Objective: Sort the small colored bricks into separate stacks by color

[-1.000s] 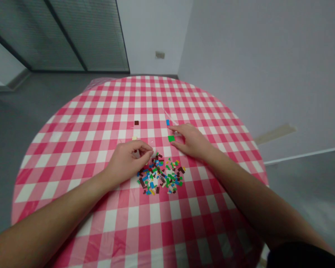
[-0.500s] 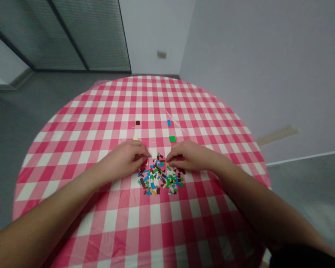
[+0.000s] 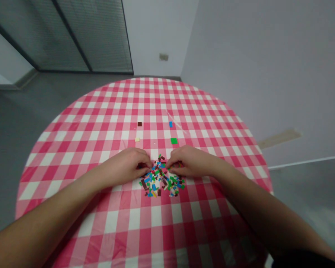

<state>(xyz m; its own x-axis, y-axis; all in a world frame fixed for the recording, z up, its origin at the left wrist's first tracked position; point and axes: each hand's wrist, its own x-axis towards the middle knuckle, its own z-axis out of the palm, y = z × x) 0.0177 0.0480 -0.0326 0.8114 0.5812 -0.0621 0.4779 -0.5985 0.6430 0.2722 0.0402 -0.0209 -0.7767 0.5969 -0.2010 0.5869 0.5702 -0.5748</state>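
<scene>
A loose pile of small toy building bricks in green, blue, brown, white and yellow lies on the checked tablecloth. At the pile's upper left edge is my left hand, its fingers curled and the tips pinched close to the thumb. Facing it from the right, my right hand bends its fingers in a similar pinch over the pile's upper right part. Whatever lies between the fingertips of either hand is too small to make out. Some bricks are partly hidden beneath the hands.
Beyond the hands, a dark brown piece, a cream piece, a blue piece and a green piece lie apart from each other. The round table has a red and white checked cover. Walls stand behind and to the right.
My left hand has drawn slightly lower and right, its fingertips now at the pile's edge. My right hand stays over the bricks with its fingers a little shifted. The view has moved slightly.
</scene>
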